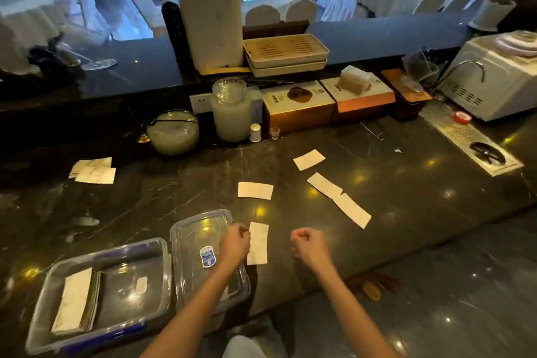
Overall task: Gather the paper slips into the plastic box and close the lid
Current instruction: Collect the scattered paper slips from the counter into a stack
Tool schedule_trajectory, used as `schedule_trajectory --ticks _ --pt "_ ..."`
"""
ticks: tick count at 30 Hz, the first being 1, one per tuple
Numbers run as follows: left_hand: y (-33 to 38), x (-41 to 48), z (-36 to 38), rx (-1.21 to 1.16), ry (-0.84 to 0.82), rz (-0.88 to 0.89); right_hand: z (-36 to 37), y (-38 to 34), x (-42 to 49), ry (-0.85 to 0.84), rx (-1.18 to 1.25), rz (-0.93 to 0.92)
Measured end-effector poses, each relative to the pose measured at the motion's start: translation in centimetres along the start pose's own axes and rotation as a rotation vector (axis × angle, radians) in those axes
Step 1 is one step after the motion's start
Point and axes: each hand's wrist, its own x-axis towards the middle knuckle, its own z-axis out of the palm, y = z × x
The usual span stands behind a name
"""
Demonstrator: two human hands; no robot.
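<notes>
A clear plastic box [162, 256] sits open at the near left of the dark counter, with a stack of paper slips [74, 301] inside. Its clear lid [186, 237] lies beside it on the right. My left hand [234, 244] rests over the lid's right edge, fingers curled, touching the left side of a paper slip [258, 243]. My right hand [309, 245] hovers to the right of that slip in a loose fist, holding nothing. More slips lie scattered: one in the middle [255, 190], one farther back [309, 159], two joined at the right [338, 199], and a small pile at far left [94, 170].
Glass jars [231, 109] and a round bowl [173, 132] stand at the counter's back, next to cardboard boxes [299, 106]. A white machine [494, 84] and a metal drain grate [470, 139] sit at the right. The counter's front edge runs diagonally under my arms.
</notes>
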Motion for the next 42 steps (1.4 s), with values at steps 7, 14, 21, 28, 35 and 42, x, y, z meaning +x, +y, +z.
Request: schedule_trajectory --ticks 7,14,21,28,35,42 --pt "0.0 4.9 3.1 -0.099 -0.089 -0.179 5.3 -0.6 5.2 -0.163 0.078 0.282" --pt "-0.7 5.9 4.1 -0.082 -0.1 -0.277 6.5 -0.6 6.7 -0.248 0.209 0.413" --pt "-1.3 6.5 4.3 -0.321 -0.066 -0.353 6.4 -0.8 7.6 -0.246 0.296 0.431" --pt "-1.1 6.9 3.4 -0.741 -0.171 -0.34 6.2 -1.9 9.5 -0.318 0.368 0.356" --pt "0.0 7.8 3.4 -1.061 -0.169 -0.471 5.8 -4.5 11.5 -0.436 0.204 0.222" --pt "0.5 10.3 0.4 -1.254 -0.194 -0.517 5.5 -7.8 17.5 -0.209 -0.222 -0.107"
